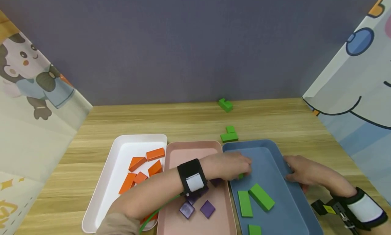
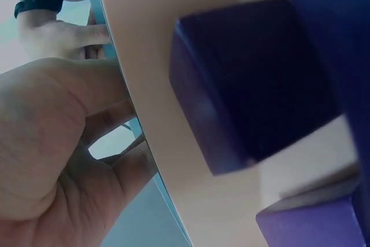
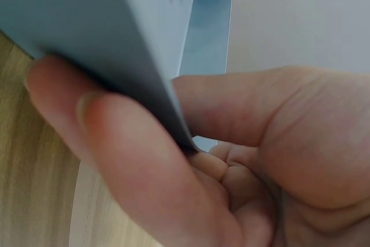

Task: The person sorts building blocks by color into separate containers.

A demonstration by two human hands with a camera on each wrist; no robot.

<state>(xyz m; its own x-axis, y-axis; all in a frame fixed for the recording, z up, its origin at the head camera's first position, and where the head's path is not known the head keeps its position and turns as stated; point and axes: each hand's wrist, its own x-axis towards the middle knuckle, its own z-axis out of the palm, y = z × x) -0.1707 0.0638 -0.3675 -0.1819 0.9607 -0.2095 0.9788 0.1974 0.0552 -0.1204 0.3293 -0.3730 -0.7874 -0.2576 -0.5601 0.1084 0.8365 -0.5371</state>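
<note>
My left hand (image 1: 229,165) reaches over the pink tray (image 1: 195,147) into the left side of the blue tray (image 1: 276,180). Its thumb and fingers bend toward each other around a small green block (image 1: 241,176), of which only a corner shows; the tray wall hides the fingertips in the left wrist view. On the blue tray's right rim, my right hand (image 1: 308,172) grips the wall, thumb inside and fingers (image 3: 133,160) outside. Several green blocks (image 1: 261,197) lie in that tray. Purple blocks (image 1: 207,209) sit in the pink tray, under my left wrist.
A white tray (image 1: 102,191) with several orange blocks (image 1: 155,154) stands at the left, partly behind my left forearm. Beyond the trays, green blocks (image 1: 229,137) and another green piece (image 1: 225,105) lie on the wooden table (image 1: 137,119). A dark panel (image 1: 195,51) rises behind.
</note>
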